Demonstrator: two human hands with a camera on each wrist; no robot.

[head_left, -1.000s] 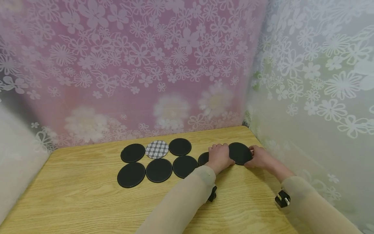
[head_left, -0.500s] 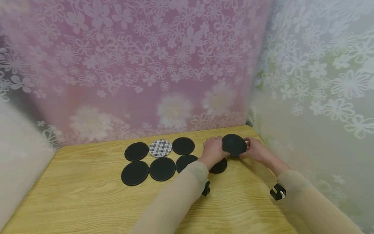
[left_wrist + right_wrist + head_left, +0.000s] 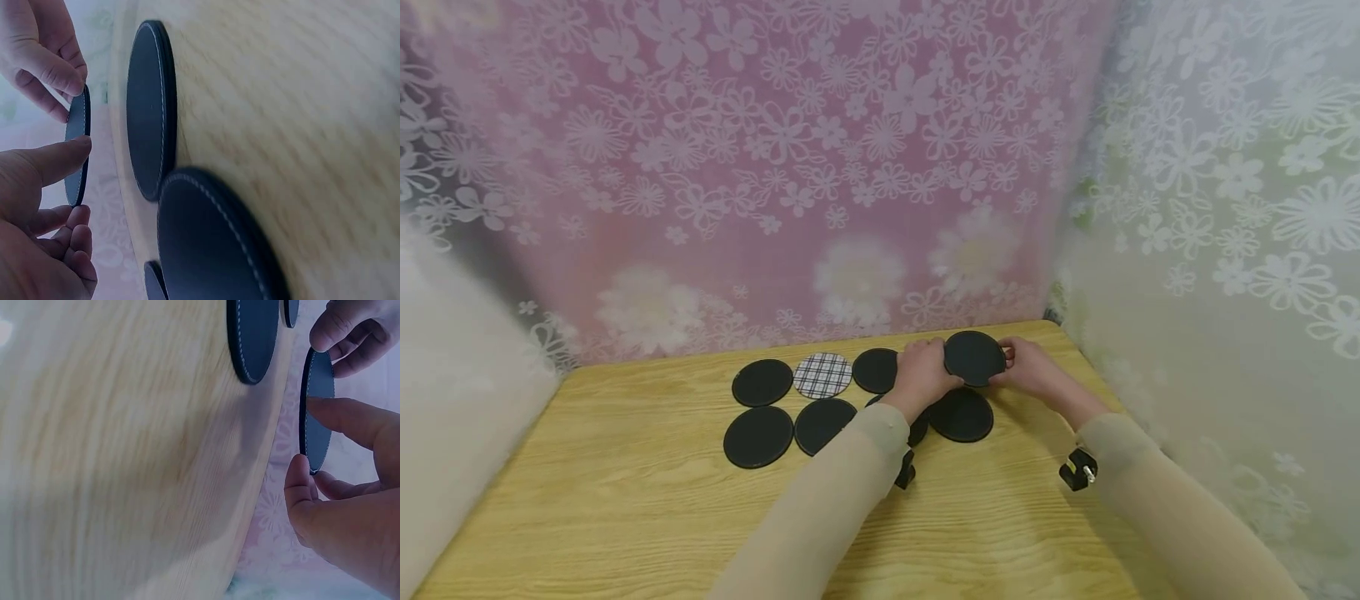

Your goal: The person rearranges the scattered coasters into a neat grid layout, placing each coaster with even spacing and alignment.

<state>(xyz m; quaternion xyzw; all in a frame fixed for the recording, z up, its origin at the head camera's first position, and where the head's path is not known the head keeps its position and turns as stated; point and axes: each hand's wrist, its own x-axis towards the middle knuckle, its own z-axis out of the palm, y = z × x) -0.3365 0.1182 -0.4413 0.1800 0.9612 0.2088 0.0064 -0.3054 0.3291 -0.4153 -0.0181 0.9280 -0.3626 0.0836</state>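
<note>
Both hands hold one round black coaster (image 3: 974, 358) by opposite edges, near the table's back right. My left hand (image 3: 919, 375) pinches its left edge; my right hand (image 3: 1033, 371) pinches the right edge between thumb and fingers. In the left wrist view the held coaster (image 3: 74, 178) is raised off the wood, its stitched rim showing. A black coaster (image 3: 961, 414) lies just in front of it on the table. The left hand and sleeve partly hide another black coaster (image 3: 917, 429) and the right side of a back-row coaster (image 3: 874, 369).
To the left, a plaid black-and-white coaster (image 3: 822, 376) lies among several black coasters (image 3: 758, 437) in two rows on the wooden table (image 3: 625, 492). Flowered curtains (image 3: 760, 208) hang behind the table and along its right side. Each wrist carries a small black camera (image 3: 1078, 471).
The held black coaster has moved left and toward the back, from right of the front row to behind that row's rightmost coaster. Both hands have travelled with it, and the head view has shifted slightly.
</note>
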